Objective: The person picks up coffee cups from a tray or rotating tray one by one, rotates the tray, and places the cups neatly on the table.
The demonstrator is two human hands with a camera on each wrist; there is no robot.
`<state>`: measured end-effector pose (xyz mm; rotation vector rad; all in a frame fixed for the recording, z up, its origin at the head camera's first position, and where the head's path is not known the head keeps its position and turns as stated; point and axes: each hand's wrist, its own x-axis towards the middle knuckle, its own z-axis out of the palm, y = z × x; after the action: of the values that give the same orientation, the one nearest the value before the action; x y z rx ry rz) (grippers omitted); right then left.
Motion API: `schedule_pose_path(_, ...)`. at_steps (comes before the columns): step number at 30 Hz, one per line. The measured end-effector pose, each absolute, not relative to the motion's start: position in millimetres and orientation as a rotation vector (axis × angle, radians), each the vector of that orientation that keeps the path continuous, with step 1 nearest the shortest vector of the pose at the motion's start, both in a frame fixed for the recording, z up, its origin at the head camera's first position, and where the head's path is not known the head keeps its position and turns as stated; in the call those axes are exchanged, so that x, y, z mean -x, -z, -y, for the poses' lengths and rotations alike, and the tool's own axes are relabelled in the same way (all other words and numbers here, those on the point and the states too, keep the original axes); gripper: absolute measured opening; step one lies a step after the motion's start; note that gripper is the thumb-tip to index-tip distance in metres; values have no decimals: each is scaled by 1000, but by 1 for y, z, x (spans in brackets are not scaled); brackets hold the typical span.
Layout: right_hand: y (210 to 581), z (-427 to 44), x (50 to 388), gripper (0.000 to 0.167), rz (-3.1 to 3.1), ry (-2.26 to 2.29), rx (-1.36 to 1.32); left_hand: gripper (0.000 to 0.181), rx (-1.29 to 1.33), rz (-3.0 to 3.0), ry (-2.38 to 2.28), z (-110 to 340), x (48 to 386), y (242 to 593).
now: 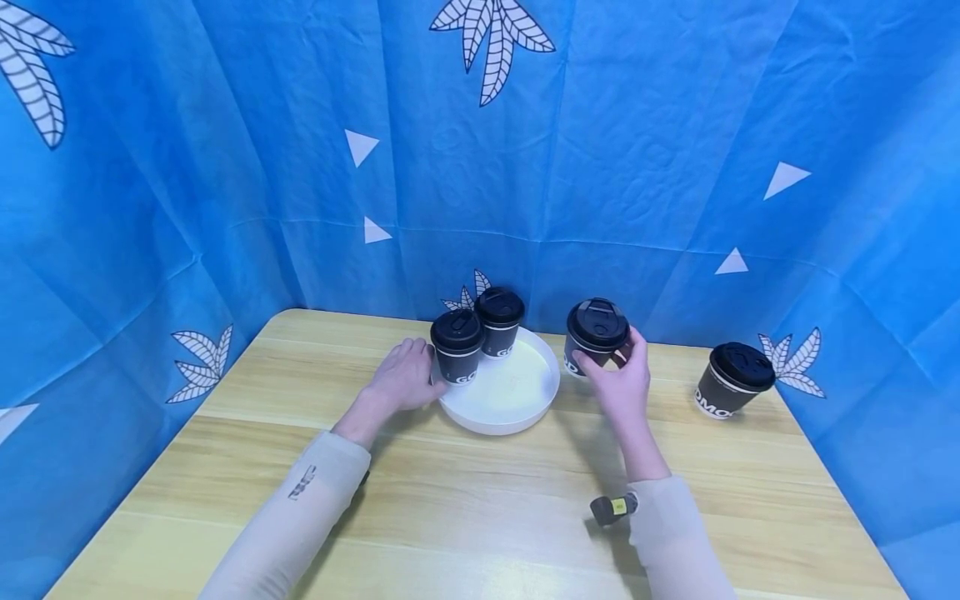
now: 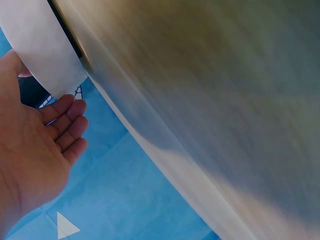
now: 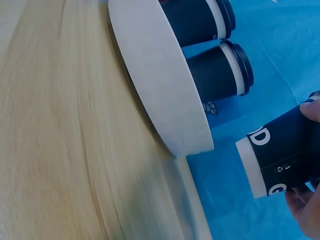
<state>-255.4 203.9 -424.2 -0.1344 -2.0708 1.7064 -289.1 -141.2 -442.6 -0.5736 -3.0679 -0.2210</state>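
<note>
A white round tray (image 1: 501,410) stands near the back of the table with two dark lidded paper coffee cups on it. My left hand (image 1: 405,375) is at the tray's left side, thumb and curled fingers about the lower part of the left cup (image 1: 457,350). In the left wrist view the tray wall (image 2: 45,45) partly hides the thumb and that cup. The other cup (image 1: 498,321) stands just behind. My right hand (image 1: 624,379) grips a third cup (image 3: 285,155), tilted, right of the tray. The right wrist view shows its pale base apart from the tray.
Another dark lidded coffee cup (image 1: 731,382) leans at the table's right back edge. Blue patterned cloth (image 1: 480,167) hangs behind and along both sides of the wooden table (image 1: 465,517). A small black device (image 1: 611,508) is fixed at my right sleeve.
</note>
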Motion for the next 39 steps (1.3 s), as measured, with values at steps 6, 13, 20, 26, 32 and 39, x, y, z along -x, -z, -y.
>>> schedule_pose_path(6, 426, -209, 256, 84, 2060, -1703, 172, 74, 569, 3061, 216, 141, 289, 444)
schedule_pose_path(13, 429, -216, 258, 84, 2052, -1698, 195, 76, 565, 3061, 216, 141, 290, 445)
schedule_pose_path(20, 431, -221, 259, 84, 2040, -1691, 220, 75, 570, 3056, 204, 142, 290, 444)
schedule_pose_path(26, 431, -227, 260, 85, 2021, -1692, 252, 77, 563, 3067, 206, 141, 290, 444)
schedule_pose_path(32, 433, -232, 260, 85, 2020, -1685, 279, 73, 563, 3056, 201, 141, 291, 445)
schedule_pose_path(39, 435, -239, 261, 85, 2044, -1663, 320, 74, 555, 3065, 218, 141, 290, 445)
